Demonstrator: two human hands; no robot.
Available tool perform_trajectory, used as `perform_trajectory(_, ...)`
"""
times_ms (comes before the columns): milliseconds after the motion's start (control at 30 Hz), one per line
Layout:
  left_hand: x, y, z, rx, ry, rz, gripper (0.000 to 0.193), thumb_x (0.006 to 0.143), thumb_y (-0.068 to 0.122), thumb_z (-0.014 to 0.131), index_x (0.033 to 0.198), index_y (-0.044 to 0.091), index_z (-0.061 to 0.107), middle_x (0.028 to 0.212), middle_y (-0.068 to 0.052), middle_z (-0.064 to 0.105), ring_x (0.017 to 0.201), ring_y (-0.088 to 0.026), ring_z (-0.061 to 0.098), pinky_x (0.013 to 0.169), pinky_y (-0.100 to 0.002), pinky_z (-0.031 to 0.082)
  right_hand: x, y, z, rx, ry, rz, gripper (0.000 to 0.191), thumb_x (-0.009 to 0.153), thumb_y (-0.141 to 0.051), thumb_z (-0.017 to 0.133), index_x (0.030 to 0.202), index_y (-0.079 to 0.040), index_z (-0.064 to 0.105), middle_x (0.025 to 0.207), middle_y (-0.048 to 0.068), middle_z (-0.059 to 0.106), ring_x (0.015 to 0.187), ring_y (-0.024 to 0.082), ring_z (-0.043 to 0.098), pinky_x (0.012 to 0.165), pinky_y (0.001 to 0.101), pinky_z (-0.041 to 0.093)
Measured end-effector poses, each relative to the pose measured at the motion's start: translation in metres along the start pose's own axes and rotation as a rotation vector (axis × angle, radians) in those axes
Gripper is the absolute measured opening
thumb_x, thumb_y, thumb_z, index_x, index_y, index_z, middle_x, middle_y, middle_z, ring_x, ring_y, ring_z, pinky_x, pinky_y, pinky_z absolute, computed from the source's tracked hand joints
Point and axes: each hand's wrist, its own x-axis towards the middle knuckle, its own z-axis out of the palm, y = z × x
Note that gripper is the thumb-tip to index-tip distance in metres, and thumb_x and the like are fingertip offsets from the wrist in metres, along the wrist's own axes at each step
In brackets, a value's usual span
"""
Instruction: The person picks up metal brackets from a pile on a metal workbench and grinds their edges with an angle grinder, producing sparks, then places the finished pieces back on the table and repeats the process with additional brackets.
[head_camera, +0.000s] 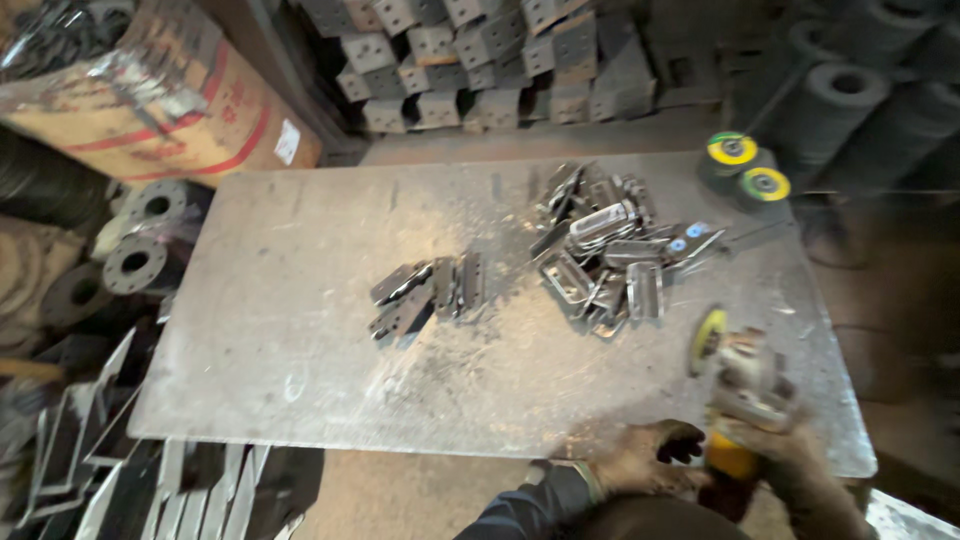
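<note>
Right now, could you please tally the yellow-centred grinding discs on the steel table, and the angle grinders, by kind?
Loose grinding discs, yellow centres, at the far right corner of the table: 2
Angle grinder with a fitted disc, held by the left hand and right hand: 1
Total: 3

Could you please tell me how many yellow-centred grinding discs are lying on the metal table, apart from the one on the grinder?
2: one yellow-centred grinding disc at the grey metal table's far right corner, the other disc beside it, slightly nearer. More may be hidden beneath them.
</note>
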Motion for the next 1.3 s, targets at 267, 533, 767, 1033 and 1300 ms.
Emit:
perform_trajectory(267,-0.069,-0.042,-0.127,0.734,0.806,0.032,0.012,0.092,0.016,0.067,0.095,0.020,0.077,0.112,-0.010,0.080,0.114,-0.033,0.072,0.112,-0.046,0.050,-0.039,0.018,-0.034,0.182,-0.037,-0.172,0.092,0.073,0.013,0.074,0.158,-0.005,0.044,0.124,0.015,0.063,0.102,0.033,0.071,0.084,0.0504,0.062)
perform_trajectory(533,-0.115,-0.020,-0.266,1.452,1.228,-0.470,0.071,0.074,0.041,0.071,0.132,0.001,0.059,0.126,-0.024,0.067,0.112,-0.044,0.062,0.096,-0.057,0.045,-0.052,0.023,-0.058,0.223,0.009,-0.033,0.082,0.076,0.010,0.067,0.152,-0.008,0.042,0.112,0.018,0.066,0.099,0.036,0.071,0.085,0.0548,0.058)
perform_trajectory(767,-0.110,-0.027,-0.300,1.324,0.989,-0.709,0.053,0.080,0.039,0.071,0.119,0.004,0.064,0.113,-0.022,0.069,0.099,-0.041,0.067,0.085,-0.054,0.052,-0.072,0.007,-0.039,0.002,0.234,0.070,0.086,0.069,0.002,0.070,0.152,-0.011,0.052,0.103,0.013,0.068,0.091,0.031,0.069,0.081,0.0483,0.056)
perform_trajectory(1033,-0.108,-0.044,-0.198,1.241,1.037,-0.716,0.031,0.087,0.037,0.069,0.103,0.011,0.070,0.097,-0.016,0.074,0.086,-0.034,0.072,0.079,-0.049,0.058,-0.075,0.014,-0.065,0.115,0.246,0.068,0.082,0.063,0.001,0.073,0.143,-0.004,0.057,0.107,0.014,0.072,0.092,0.031,0.072,0.083,0.0467,0.058)
perform_trajectory(1300,-0.039,-0.064,-0.048,0.361,0.905,-0.388,0.057,0.069,0.024,0.084,0.121,0.006,0.068,0.112,-0.012,0.074,0.100,-0.027,0.073,0.087,-0.036,0.058,-0.062,0.004,-0.088,0.038,0.244,0.103,0.077,0.064,-0.001,0.077,0.139,-0.001,0.061,0.106,0.010,0.071,0.090,0.026,0.071,0.080,0.0419,0.058)
